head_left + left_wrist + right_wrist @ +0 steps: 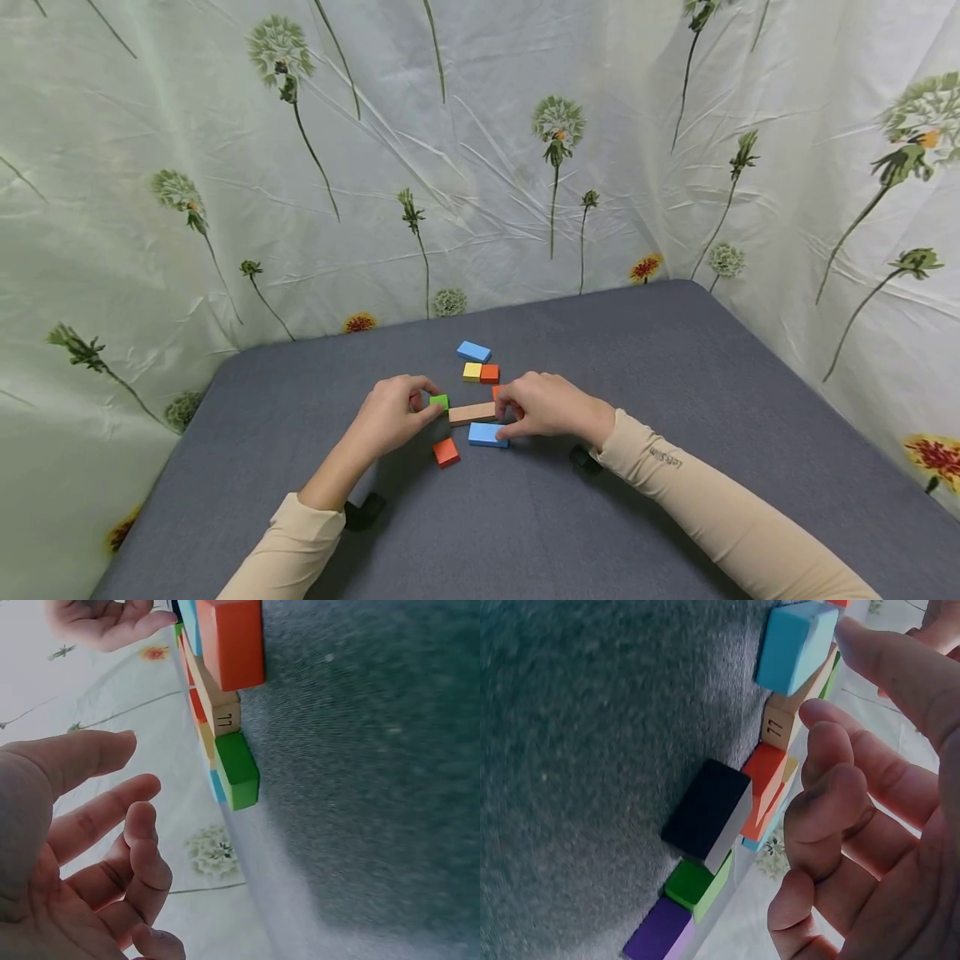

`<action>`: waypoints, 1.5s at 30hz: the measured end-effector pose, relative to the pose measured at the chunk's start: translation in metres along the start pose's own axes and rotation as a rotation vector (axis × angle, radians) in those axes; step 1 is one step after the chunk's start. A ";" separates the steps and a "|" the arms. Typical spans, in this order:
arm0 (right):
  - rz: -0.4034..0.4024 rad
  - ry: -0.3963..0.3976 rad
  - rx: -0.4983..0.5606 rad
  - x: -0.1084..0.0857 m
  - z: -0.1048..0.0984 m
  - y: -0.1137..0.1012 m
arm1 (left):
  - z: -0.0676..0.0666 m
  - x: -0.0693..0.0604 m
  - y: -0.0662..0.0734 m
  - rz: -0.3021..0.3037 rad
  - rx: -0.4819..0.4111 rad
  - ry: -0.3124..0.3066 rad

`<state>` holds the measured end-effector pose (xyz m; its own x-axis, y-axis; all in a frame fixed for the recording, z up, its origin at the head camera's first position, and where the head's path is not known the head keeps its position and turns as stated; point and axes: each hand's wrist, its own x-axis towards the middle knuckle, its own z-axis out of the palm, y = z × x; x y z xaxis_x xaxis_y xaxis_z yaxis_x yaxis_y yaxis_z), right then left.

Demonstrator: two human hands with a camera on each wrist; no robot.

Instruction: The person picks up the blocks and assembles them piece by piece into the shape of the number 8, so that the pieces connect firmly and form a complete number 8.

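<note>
My left hand [392, 413] hovers beside a green block [439, 402]. In the left wrist view its fingers [105, 817] are loosely bent, apart from the green block, with nothing between them. A plain wooden block [472, 413] with a dark mark on its end lies between the two hands. Over its right end is my right hand [551, 406], fingers loosely bent and holding nothing. Its thumb [885, 660] is at the edge of a blue block [487, 435]; whether they touch I cannot tell. A red block [446, 452] lies nearest the body.
Farther back are a yellow block [472, 372], a red block [490, 374] beside it and another blue block [474, 351]. The right wrist view shows black [710, 814], green [697, 885] and purple [660, 930] blocks. A flowered curtain [487, 167] hangs behind the grey table [600, 533].
</note>
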<state>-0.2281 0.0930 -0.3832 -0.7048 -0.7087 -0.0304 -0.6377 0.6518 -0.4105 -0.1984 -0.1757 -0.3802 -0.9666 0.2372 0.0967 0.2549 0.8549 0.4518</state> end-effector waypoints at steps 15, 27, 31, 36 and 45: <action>-0.028 -0.004 -0.008 0.000 0.006 -0.003 | 0.007 -0.022 0.000 0.015 -0.005 -0.078; -0.003 -0.043 -0.054 -0.010 -0.001 0.003 | 0.014 -0.027 0.003 0.013 0.010 -0.107; 0.024 -0.079 -0.038 -0.014 -0.006 0.009 | 0.014 -0.028 0.003 0.023 0.014 -0.110; 0.035 -0.111 -0.027 -0.020 -0.012 0.018 | 0.014 -0.028 0.003 0.033 0.016 -0.116; 0.096 -0.144 0.019 -0.033 -0.023 0.033 | 0.013 -0.031 0.004 0.081 0.027 -0.098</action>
<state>-0.2333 0.1441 -0.3748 -0.7093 -0.6759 -0.2003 -0.5627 0.7140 -0.4166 -0.1669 -0.1739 -0.3932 -0.9360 0.3491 0.0444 0.3344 0.8430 0.4215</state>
